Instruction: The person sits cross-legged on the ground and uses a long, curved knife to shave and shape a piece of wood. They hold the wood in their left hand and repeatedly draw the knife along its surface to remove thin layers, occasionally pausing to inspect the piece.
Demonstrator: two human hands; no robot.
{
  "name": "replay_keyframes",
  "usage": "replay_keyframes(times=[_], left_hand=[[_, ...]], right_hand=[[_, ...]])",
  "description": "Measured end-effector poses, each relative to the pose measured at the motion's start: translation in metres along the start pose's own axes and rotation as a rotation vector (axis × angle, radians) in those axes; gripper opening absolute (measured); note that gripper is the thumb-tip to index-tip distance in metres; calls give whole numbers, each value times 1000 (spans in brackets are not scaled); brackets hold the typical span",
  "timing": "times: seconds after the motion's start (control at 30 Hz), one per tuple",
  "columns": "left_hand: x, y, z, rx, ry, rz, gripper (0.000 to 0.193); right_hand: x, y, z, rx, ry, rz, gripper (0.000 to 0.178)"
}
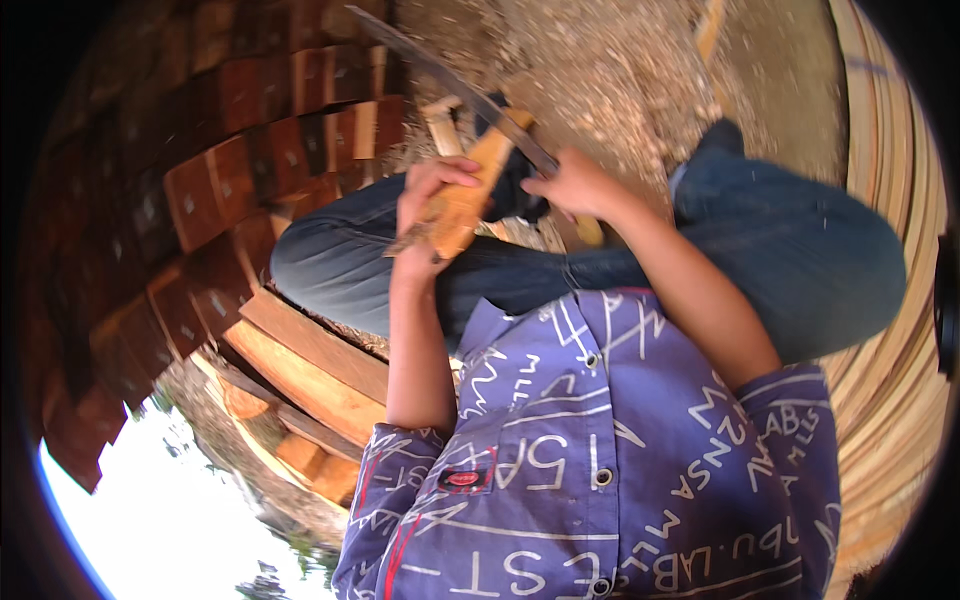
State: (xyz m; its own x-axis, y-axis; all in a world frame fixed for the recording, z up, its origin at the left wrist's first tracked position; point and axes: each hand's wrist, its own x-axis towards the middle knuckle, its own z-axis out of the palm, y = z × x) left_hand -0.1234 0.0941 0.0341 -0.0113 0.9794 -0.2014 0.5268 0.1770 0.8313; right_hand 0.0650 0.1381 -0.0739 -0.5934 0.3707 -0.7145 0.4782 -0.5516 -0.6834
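Observation:
My left hand (425,195) is closed round a flat, tapering piece of wood (470,195), which is tilted with its narrow end away from me over my lap. In my closed right hand (583,185) is a machete (440,75). Its long dark blade slants up and to the left, crossing over the far part of the wood. Some motion blur hides whether the edge touches the wood. A yellowish bit (588,232) shows just below my right hand; I cannot tell whether it is the handle's end.
Rows of reddish-brown shingles (235,180) rise at my left. Split timber (310,370) lies beside my left thigh. Wood chips (620,95) cover the ground ahead. Long pale strips of wood (885,400) are stacked at my right. My bent legs (800,240) frame the work area.

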Motion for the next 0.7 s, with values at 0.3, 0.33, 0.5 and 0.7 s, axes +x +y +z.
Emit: replay_keyframes(times=[0.3, 0.33, 0.5, 0.7], left_hand=[[2, -8, -9, 284, 231, 294, 31], [-2, -19, -9, 213, 252, 309, 31], [5, -1, -9, 178, 238, 368, 29], [3, -2, 4, 233, 269, 337, 28]], right_hand=[[-1, -7, 17, -1, 218, -72, 34], [-10, -14, 20, 128, 243, -134, 30], [0, 3, 5, -19, 342, -287, 32], [-16, -10, -1, -241, 334, -486, 34]])
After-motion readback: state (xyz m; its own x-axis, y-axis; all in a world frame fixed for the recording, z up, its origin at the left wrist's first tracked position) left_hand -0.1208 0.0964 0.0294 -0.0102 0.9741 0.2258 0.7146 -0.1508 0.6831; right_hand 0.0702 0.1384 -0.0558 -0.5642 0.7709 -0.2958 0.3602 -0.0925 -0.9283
